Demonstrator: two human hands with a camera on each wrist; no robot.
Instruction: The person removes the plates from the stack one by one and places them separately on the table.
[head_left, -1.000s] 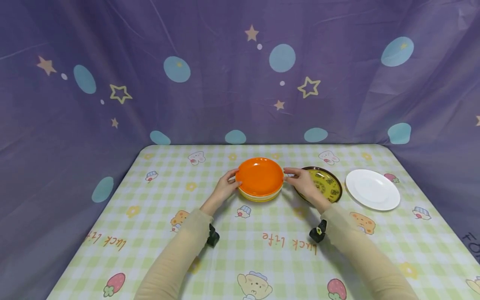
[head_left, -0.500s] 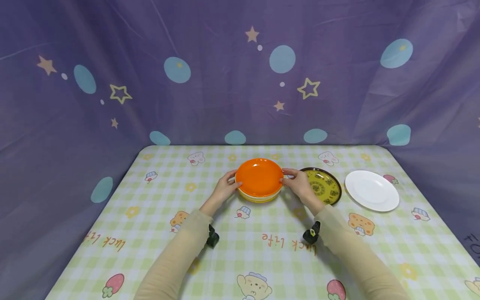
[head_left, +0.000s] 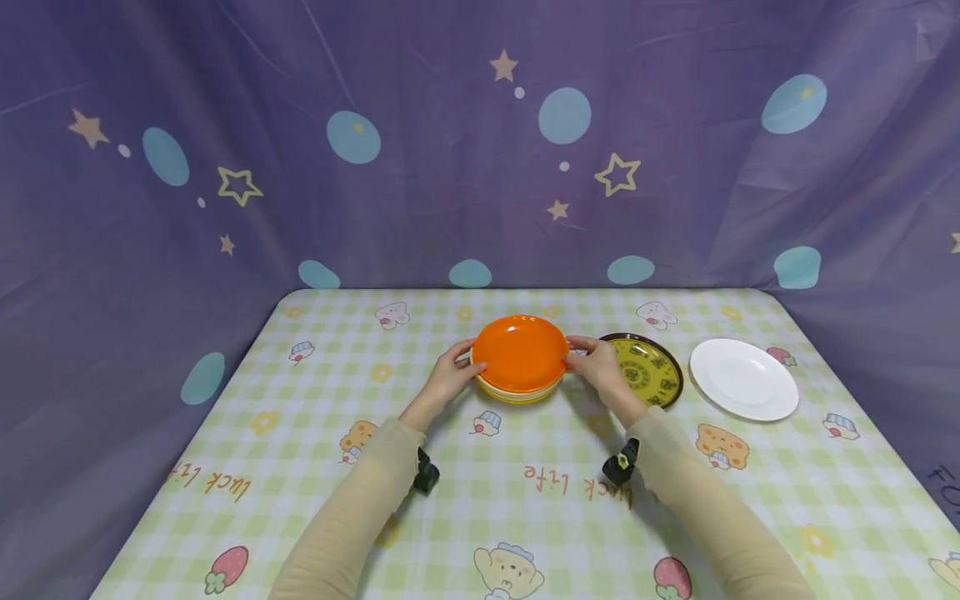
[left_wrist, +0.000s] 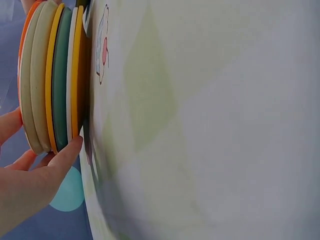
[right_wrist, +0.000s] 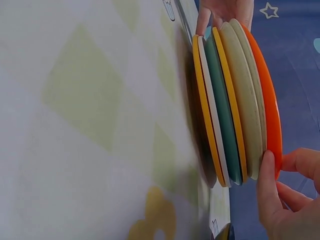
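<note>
A stack of several plates [left_wrist: 61, 75] stands on the table, an orange plate [head_left: 520, 354] on top. Under it show cream, yellow, teal and white rims. My left hand [head_left: 447, 375] holds the stack's left side in the head view. In the left wrist view its fingers [left_wrist: 65, 155] spread from the upper rims down to the lowest yellow plate. On the other side, my right hand [head_left: 603, 372] pinches the orange plate's rim. The right wrist view has one fingertip [right_wrist: 268, 162] just below that rim. There the orange plate bulges out from the cream plates beneath.
A dark-rimmed olive plate with a printed pattern [head_left: 645, 367] lies right of the stack, partly behind my right hand. Farther right is a white plate [head_left: 742, 379]. A checked cloth [head_left: 465, 500] covers the table, and a purple curtain [head_left: 450, 233] hangs behind.
My right hand has moved left a little, from beside the orange plate to its rim. The orange plate has shifted very slightly right. My left hand has stayed put.
</note>
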